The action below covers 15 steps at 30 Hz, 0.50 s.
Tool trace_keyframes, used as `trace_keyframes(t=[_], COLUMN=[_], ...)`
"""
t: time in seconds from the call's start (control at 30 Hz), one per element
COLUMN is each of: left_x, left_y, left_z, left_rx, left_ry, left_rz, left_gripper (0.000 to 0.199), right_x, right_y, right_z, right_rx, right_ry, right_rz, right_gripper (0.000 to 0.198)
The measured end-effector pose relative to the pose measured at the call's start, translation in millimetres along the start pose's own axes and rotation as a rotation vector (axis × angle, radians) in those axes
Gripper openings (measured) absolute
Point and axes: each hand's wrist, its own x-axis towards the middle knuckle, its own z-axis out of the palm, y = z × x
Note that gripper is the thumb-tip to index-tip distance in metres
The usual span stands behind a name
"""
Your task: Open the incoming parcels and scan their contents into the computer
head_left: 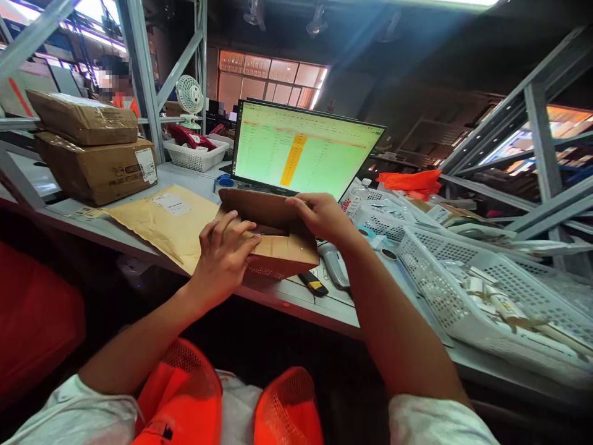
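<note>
A small brown cardboard box point(282, 256) stands at the front edge of the table, its top open and its back flap raised. My left hand point(225, 253) is closed over the box's left and front edges, with the fingers reaching across the opening. At the back right corner, my right hand point(322, 216) pinches the raised flap between thumb and fingers. What lies inside the box is mostly hidden. A yellow and black utility knife point(314, 284) lies on the table just right of the box, beside a grey handheld device point(334, 264).
Behind the box stands a lit monitor point(306, 145) showing a spreadsheet. A padded envelope point(160, 219) and two stacked cartons point(99, 164) are on the left. White plastic baskets point(445, 290) line the right side. Another person point(118, 80) is at the far left.
</note>
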Motion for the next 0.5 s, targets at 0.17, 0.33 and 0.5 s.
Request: trace_keyframes(t=[0.17,0.33,0.5], left_x=[38,114,90], left_y=[-7,-11,9], left_z=[-24,-38,-25], left_rx=[0.110,0.249,0.434], left_ry=[-0.328,-0.638,-0.343], left_rz=[0.052,0.091,0.120], left_gripper=[0.033,0.037,0.023], right_x=[39,54,53], right_y=[11,21,30], right_z=[-7,7,9], right_rx=[0.018,0.007,0.030], right_ry=[-0.153,-0.035,-0.045], right_rz=[0.150,0.161,0.198], right_gripper=[0.068,0.068,0.068])
